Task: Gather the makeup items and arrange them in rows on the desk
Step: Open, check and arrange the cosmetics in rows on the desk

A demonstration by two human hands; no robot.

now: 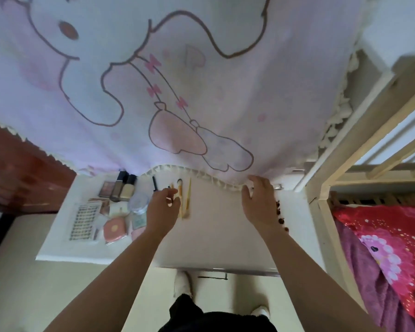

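On the white desk (216,238), makeup items lie at the left: an eyeshadow palette (106,188), two foundation bottles (124,188), a lash tray (84,221), a pink compact (114,230) and a clear jar (139,202). A black tube (155,183) and gold-handled brushes (185,200) lie side by side near the middle. My left hand (162,207) hovers over the brushes, its fingers curled around a small item I cannot make out. My right hand (259,200) rests with spread fingers on the desk at the curtain's hem.
A pink cartoon curtain (177,80) hangs over the desk's far edge. A wooden bed frame (345,149) and red bedding (388,245) stand to the right. A dark red cabinet (17,173) is at the left. Dark beads (280,215) lie by my right wrist.
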